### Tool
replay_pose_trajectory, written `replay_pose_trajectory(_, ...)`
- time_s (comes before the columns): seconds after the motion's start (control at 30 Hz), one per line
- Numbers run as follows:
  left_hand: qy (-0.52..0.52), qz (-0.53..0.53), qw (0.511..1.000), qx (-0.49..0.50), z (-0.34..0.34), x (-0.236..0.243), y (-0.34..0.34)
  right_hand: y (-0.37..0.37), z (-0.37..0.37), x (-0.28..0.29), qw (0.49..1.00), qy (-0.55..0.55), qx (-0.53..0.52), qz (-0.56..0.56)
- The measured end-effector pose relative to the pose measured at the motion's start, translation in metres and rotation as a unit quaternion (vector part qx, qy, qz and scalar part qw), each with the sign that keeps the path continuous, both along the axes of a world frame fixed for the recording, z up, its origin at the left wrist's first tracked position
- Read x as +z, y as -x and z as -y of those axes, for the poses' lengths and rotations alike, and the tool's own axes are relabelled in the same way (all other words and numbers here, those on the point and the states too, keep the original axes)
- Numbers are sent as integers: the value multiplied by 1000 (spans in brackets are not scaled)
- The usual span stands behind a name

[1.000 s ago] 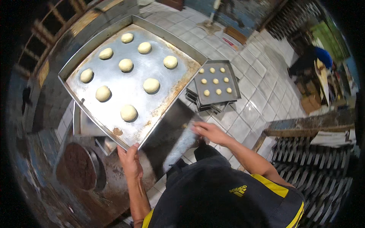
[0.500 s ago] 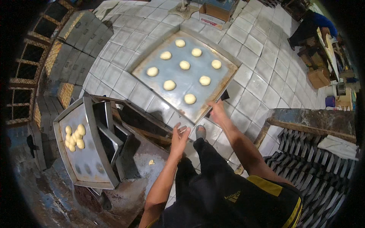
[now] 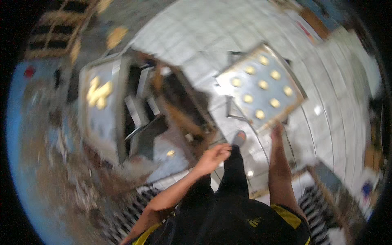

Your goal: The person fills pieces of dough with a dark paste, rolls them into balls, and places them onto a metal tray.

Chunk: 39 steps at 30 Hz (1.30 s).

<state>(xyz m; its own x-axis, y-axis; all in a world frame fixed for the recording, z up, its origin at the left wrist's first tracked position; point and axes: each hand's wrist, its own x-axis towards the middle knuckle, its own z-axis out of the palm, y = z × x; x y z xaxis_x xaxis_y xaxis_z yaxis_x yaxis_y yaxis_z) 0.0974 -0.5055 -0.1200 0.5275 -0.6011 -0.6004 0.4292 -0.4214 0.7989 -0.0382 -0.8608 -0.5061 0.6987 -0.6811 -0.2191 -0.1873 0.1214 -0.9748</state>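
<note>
A square metal baking tray (image 3: 294,79) bears several pale dough balls (image 3: 263,85) in spaced rows. My right hand (image 3: 277,130), blurred, grips the tray's near edge. Dark frame parts (image 3: 234,111) show around and under the tray; whether it rests on them I cannot tell. My left hand (image 3: 216,158) is off the tray, fingers curled together with nothing visible in them. To the left, a second tray (image 3: 107,132) holds a clump of dough balls (image 3: 99,93).
Below the second tray, a worn bench (image 3: 163,163) carries a small dough scrap (image 3: 170,153). An open dark wooden box or drawer (image 3: 183,96) juts beside it. Stacked dark metal pieces (image 3: 314,208) stand near my right side. White tiles (image 3: 183,36) cover the floor.
My view has turned left, and the picture is blurred. The dough tray looks smaller and lower, its near edge still in my right hand. My left hand's spread fingers have curled in.
</note>
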Motion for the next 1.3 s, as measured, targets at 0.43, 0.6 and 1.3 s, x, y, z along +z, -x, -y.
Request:
replay_pose_trajectory(0.43, 120, 110, 921, 354, -186, 197, -29, -283, -305, 498, 918, -60, 389, 47)
replay_pose_trajectory(0.6, 410, 98, 812, 404, -320, 195, -54, -425, -454, 574, 855, 175, 483, 66)
replay_pose_trajectory(1.3, 327, 119, 824, 447, -313, 168, -44, -160, -554, 596, 874, 323, 335, 141)
